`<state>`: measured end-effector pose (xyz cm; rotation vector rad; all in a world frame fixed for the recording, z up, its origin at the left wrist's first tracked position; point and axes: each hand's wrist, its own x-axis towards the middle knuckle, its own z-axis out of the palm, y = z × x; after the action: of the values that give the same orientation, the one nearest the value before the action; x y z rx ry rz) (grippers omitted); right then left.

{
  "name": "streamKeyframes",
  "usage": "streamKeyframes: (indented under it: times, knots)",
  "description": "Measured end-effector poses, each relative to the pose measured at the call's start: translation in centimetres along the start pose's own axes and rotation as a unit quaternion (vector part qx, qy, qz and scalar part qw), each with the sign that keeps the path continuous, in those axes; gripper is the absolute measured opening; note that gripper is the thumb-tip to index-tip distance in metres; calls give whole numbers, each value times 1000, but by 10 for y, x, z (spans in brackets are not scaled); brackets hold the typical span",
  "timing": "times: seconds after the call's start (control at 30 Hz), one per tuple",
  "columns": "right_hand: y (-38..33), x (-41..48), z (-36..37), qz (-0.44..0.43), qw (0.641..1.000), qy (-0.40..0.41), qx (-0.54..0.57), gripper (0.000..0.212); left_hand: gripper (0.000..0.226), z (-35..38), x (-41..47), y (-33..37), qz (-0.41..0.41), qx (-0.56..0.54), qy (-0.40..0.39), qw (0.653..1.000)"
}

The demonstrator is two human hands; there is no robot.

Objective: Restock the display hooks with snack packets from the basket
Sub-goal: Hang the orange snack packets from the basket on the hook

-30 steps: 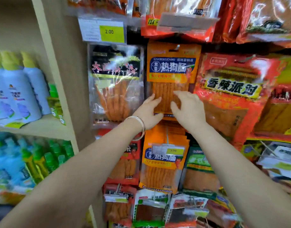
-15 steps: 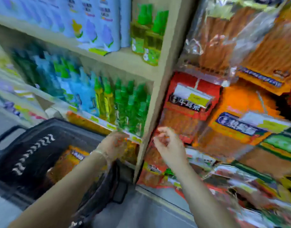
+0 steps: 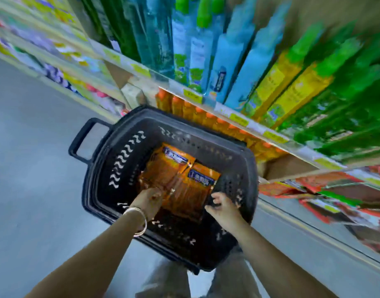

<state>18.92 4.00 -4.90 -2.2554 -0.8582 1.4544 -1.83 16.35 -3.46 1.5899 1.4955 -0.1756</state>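
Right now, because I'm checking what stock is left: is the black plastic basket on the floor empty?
No, at least two orange snack packets lie inside the black plastic basket.

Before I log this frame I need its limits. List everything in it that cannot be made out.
Head view only:
1. Left hand: motion blur hides whether it grips the orange packets or just touches them.
2. Packet count: they overlap in the basket, lower layers hidden.
3. Price labels and packet print: blurred, unreadable.
4. Snack display: smeared, cut by the right edge; hooks indistinguishable.
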Motion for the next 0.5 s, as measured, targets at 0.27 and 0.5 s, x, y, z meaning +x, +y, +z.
streamKeyframes:
  times: [0.27, 0.5]
  knots:
    - [18, 76, 70, 212, 967, -23, 140, 44, 26, 28, 77, -53, -66, 22, -114, 991]
    - [58, 162, 120, 305, 918, 71, 243, 45, 36, 52, 150, -78, -95, -14, -181, 979]
